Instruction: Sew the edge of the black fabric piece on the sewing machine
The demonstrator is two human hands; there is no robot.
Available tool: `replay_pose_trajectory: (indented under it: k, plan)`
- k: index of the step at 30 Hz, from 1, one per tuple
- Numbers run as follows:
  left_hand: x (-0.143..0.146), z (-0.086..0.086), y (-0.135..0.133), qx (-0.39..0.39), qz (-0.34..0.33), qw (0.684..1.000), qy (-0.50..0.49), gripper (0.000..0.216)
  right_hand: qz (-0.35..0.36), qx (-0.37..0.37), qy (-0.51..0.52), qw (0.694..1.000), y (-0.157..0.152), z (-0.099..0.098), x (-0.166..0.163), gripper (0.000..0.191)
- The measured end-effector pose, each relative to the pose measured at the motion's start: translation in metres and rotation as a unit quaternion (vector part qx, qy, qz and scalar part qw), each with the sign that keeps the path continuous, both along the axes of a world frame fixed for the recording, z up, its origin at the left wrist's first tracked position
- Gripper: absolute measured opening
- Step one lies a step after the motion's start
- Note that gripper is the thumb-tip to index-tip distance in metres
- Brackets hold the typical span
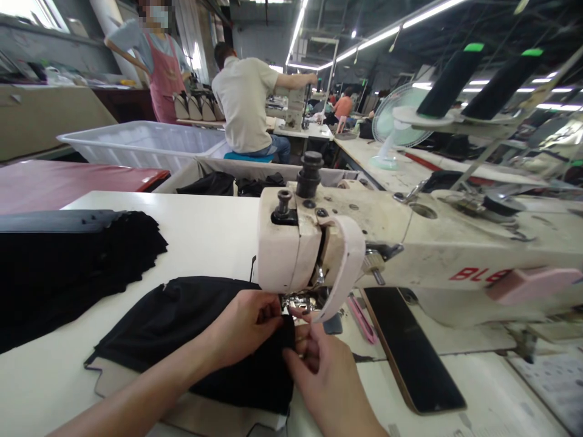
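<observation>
A black fabric piece (191, 309) with a beige layer (214, 413) beneath it lies on the white table, its right edge close to the needle area of a sewing machine (291, 243). My left hand (246, 321) is closed at the top right of the cloth, fingers curled just below the machine head. On the other side, my right hand (321, 358) pinches the right edge of the black fabric between thumb and fingers. The needle and presser foot are partly hidden by my fingers and the white guard (348, 267).
A phone (412, 352) and pink thread snips (363, 318) lie right of my hands. Stacked black fabric (68, 267) is on the left. Behind the table stand a bin of dark cloth (214, 182) and a white tub (146, 142). Thread cones (450, 79) and co-workers are beyond.
</observation>
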State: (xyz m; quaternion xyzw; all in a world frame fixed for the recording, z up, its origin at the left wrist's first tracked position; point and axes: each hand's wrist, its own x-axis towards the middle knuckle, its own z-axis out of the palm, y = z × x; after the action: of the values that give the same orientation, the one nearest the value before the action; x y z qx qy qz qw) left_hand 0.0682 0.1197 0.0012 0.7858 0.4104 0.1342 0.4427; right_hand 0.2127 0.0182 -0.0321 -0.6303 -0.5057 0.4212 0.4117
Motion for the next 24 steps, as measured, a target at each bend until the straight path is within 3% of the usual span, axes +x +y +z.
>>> replay_pose_trajectory:
  k: [2,4,7,10,13,18,24]
  plan:
    - [0.003,-0.002,-0.001,0.028,0.042,0.999,0.002,0.006,0.03,0.11,-0.188,0.975,-0.009,-0.004,-0.001,0.061]
    - [0.006,-0.003,-0.002,0.043,0.066,0.997,0.006,0.009,0.088,0.192,-0.332,0.919,-0.016,-0.006,0.001,0.054]
    - [0.01,-0.002,-0.002,0.056,0.083,0.995,0.013,0.013,0.141,0.221,-0.411,0.873,-0.018,-0.006,0.006,0.046]
    - [0.013,-0.001,-0.004,0.074,0.103,0.992,0.017,0.014,0.164,0.225,-0.46,0.843,-0.016,-0.003,0.012,0.053]
    - [0.015,-0.002,-0.004,0.078,0.112,0.99,0.021,0.014,0.185,0.205,-0.474,0.836,-0.012,0.005,0.015,0.055]
    - [0.015,-0.008,-0.003,0.089,0.14,0.986,0.014,0.01,0.191,0.176,-0.451,0.854,-0.004,0.017,0.015,0.054]
    - [0.016,-0.005,-0.001,0.081,0.148,0.986,-0.017,0.006,0.194,0.178,-0.422,0.867,0.0,0.017,0.017,0.054]
